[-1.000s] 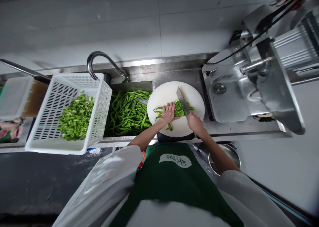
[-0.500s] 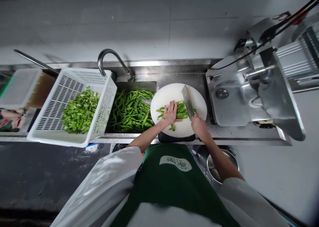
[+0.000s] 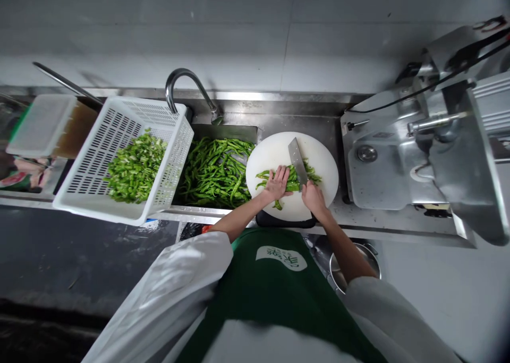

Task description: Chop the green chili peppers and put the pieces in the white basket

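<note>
My left hand (image 3: 278, 182) lies flat with its fingers stretched out over a bundle of long green peppers (image 3: 262, 176) on the round white cutting board (image 3: 274, 148). In my right hand (image 3: 314, 197) is the handle of a cleaver (image 3: 295, 158), gripped with closed fingers. The blade stands across the peppers, just right of my left fingertips. Cut pepper pieces (image 3: 313, 172) lie on the blade's right side. A small loose pepper piece (image 3: 278, 205) rests near the board's front. My left palm hides part of the bundle.
Left of the board, a sink (image 3: 251, 134) holds many whole green peppers (image 3: 217, 171) under a curved faucet (image 3: 185, 72). Farther left stands a white perforated basket (image 3: 95, 209) with chopped peppers (image 3: 137, 166). A metal slicing machine (image 3: 376, 185) is at the right. Below sits a pot (image 3: 338, 278).
The cleaver has shifted left along the bundle, closer to my left hand. More cut pieces show right of the blade. My left hand stays on the peppers; the camera view has turned slightly.
</note>
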A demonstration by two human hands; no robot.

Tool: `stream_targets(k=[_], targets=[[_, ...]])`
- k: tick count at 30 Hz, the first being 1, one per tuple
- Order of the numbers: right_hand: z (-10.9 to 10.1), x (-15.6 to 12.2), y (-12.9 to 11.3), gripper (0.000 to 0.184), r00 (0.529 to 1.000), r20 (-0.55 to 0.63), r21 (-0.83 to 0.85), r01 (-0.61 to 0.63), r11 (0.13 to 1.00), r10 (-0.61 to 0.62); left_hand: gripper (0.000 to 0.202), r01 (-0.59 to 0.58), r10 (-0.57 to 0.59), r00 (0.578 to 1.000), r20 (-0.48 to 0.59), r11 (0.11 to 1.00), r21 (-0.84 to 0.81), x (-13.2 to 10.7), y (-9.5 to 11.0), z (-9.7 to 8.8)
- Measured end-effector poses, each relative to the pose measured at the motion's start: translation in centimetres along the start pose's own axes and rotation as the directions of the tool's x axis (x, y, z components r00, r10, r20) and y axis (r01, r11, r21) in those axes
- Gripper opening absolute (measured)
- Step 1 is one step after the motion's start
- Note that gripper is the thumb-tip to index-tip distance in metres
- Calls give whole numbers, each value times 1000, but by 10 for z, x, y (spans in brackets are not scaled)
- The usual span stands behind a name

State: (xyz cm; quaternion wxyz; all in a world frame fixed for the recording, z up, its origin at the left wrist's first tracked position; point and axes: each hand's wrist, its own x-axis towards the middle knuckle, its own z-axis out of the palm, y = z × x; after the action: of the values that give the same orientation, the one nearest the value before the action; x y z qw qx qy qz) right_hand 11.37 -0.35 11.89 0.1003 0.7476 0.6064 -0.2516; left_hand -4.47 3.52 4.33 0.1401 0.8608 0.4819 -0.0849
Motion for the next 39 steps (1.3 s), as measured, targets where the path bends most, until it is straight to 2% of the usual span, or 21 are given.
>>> stream_targets(k=[2,5,7,10,14,18,21,26,30,34,39], targets=[[-4,-2,2,34,1000,0,-21,9,1000,-9,104,19,-19,999,-39,1000,-3,-5,-2,-2],[-9,-21,6,37,1000,-24,-64,2,998,-4,113,69,-70,992,-110,998,-8,-15,-6,-5],[-11,-37,7,39,1000,-25,-87,2,996,-4,114,85,-85,991,-101,996,-6,-20,-9,-5],[-10,-51,3,37,999,35,-112,23,993,-20,107,85,-86,995,-54,996,-10,-21,-11,-2],[-2,-40,-4,33,996,84,-102,49,994,-40,98,56,-56,998,-19,998,-19,-14,-14,5],[12,-17,-18,32,999,39,-53,20,998,-18,95,45,-45,999,-11,999,-31,-9,-15,12],[15,-8,-23,32,1000,21,-43,5,999,-4,94,39,-41,998,-44,998,-40,-10,-17,11],[-2,-23,-15,32,998,-33,-105,47,993,-50,106,113,-122,985,-125,991,-76,-25,-22,-2],[-10,-41,-17,33,996,32,-144,90,985,-86,109,151,-157,984,-84,986,-76,-38,-24,-3],[-1,-39,-27,32,991,108,-162,101,981,-84,107,143,-146,989,-36,987,-75,-39,-23,4],[21,-19,-35,33,995,78,-149,67,987,-56,104,139,-142,989,-36,986,-90,-34,-26,8]])
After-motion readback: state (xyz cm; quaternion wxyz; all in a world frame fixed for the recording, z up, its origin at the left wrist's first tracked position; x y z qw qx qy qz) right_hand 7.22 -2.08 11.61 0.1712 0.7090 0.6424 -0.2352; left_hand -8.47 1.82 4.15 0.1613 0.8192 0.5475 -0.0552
